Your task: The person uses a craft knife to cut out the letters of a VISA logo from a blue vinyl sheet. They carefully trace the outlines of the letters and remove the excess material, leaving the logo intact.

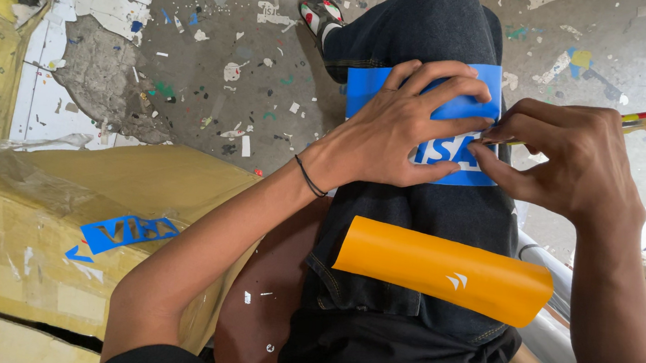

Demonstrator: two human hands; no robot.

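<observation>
blue sticker sheet (456, 107) with white cut letters, on thigh.

Blue vinyl sheet (456, 107) with white cut letters lies flat across the thigh.

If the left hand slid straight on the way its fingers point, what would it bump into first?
Most likely the right hand: the left hand lies flat on the blue sheet, fingers pointing at the other's fingertips, nearly touching already.
</observation>
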